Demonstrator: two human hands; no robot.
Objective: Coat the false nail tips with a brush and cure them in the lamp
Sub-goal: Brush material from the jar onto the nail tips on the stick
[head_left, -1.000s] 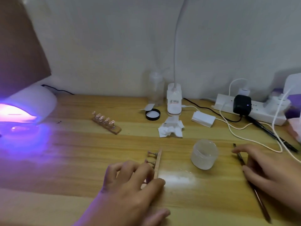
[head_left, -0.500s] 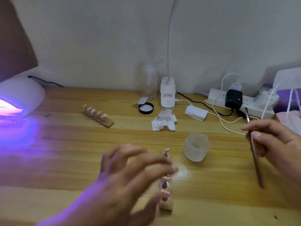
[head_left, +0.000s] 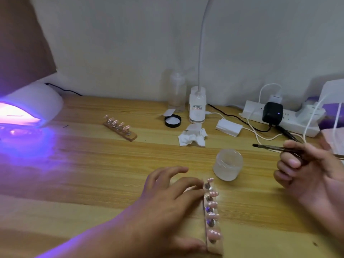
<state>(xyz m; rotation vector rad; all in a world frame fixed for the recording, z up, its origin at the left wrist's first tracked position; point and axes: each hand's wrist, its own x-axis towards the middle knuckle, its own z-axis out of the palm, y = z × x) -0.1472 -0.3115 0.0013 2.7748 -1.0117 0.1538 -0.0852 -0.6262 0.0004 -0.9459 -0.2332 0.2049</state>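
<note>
Steadying the tip holder (head_left: 212, 216) at the table (head_left: 111, 174) front with a flat left hand (head_left: 167, 198); pinching the brush (head_left: 270, 147) in the right hand (head_left: 307, 170) near the jar (head_left: 228, 164); likely just starting to coat; curing in the lit lamp (head_left: 31, 107) yet to come.

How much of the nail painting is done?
Just getting ready. The frosted jar is open, its lid set aside, and the curing lamp glows. The left hand steadies the near nail-tip strip while the right hand holds the brush clear of the jar. Coating and curing that strip remain; I cannot tell whether the far strip is coated.
</note>
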